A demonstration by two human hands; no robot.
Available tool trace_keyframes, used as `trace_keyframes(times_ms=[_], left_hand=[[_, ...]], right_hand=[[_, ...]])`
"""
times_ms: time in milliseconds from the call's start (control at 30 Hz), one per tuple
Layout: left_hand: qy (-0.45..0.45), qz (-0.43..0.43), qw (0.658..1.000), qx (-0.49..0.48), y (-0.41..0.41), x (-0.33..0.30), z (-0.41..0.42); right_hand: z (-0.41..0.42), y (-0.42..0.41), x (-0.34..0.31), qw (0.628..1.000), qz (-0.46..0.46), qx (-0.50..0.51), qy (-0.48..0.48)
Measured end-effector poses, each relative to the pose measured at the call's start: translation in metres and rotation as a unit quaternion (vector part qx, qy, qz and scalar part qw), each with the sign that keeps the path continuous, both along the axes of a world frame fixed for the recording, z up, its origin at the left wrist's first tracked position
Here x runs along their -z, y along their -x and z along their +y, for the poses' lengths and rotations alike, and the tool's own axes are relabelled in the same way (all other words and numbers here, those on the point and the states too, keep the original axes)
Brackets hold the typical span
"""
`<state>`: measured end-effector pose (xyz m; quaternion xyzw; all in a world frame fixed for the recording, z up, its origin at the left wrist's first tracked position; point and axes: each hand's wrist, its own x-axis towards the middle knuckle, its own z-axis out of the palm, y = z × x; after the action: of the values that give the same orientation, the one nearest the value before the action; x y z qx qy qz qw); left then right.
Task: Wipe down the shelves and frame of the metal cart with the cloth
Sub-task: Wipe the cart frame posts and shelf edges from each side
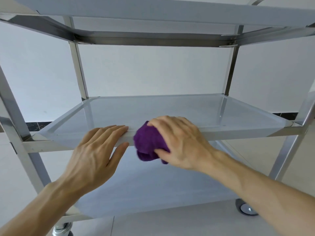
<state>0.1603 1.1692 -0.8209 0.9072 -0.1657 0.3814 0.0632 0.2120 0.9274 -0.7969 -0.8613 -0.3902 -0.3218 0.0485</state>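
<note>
Head view: right hand (pixel 179 142) grips bunched purple cloth (pixel 148 143) vs steel cart's middle shelf (pixel 153 109) front lip, wiping; left hand (pixel 95 150), fingers flat, steadies lip beside it.

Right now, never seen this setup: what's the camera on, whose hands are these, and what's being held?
No machine here: a person wears one wide-angle camera on the head, looking forward and down. The metal cart has three shelves. The right hand grips a bunched purple cloth against the front edge of the middle shelf. The left hand holds that same edge, fingers on top and thumb on its front face. I see nothing lying on the middle shelf. A wheel shows below.
</note>
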Motion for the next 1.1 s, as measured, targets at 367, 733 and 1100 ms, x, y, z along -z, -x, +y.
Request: trace_keyframes(times_ms=[367,733,1100], left_hand=[[0.026,-0.016,0.999,-0.042,-0.001,-0.004,-0.016],[-0.025,-0.03,0.997,-0.07,-0.009,0.0,-0.001],[-0.009,-0.046,0.998,-0.043,-0.015,-0.009,-0.028]], right_hand=[[-0.083,-0.005,-0.008,0.993,0.067,0.094,-0.013],[-0.021,-0.016,-0.002,0.999,0.039,0.0,-0.013],[-0.194,-0.026,0.012,0.98,0.048,0.16,-0.107]])
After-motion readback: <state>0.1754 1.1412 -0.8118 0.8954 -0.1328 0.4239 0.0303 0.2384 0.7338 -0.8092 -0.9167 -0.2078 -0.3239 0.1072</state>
